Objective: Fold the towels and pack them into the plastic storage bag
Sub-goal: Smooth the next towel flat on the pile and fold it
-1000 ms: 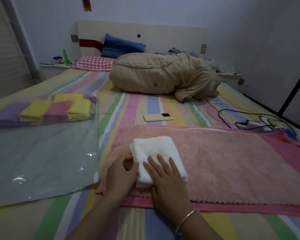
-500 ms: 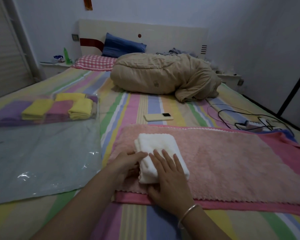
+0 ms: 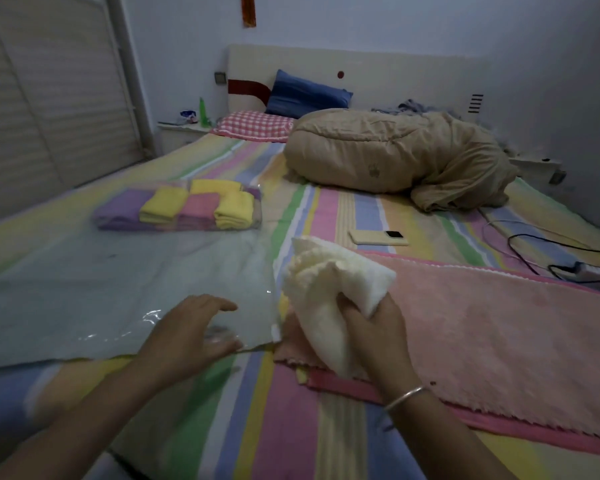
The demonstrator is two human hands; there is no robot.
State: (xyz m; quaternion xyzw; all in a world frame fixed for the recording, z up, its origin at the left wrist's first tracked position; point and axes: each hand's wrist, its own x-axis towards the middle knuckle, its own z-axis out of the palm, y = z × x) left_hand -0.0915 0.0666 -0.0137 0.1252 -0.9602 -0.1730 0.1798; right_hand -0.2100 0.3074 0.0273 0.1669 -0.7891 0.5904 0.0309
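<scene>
Lifting off the pink towel (image 3: 482, 334): folded white towel (image 3: 329, 292), flat under both hands a second ago, now gripped in right hand (image 3: 378, 327), raised just right of the plastic storage bag (image 3: 118, 289). Left hand (image 3: 191, 334) has let go, fingers spread and relaxed over the bag's near edge. Coloured folded towels (image 3: 194, 209) sit packed at the far end, beyond left hand. Folding looks done; bagging next, mouth needs opening.

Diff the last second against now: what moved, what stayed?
The right hand gripped the folded white towel and lifted it off the pink towel, leftward. The left hand let go and reached onto the plastic storage bag. Packed towels and phone unchanged.
</scene>
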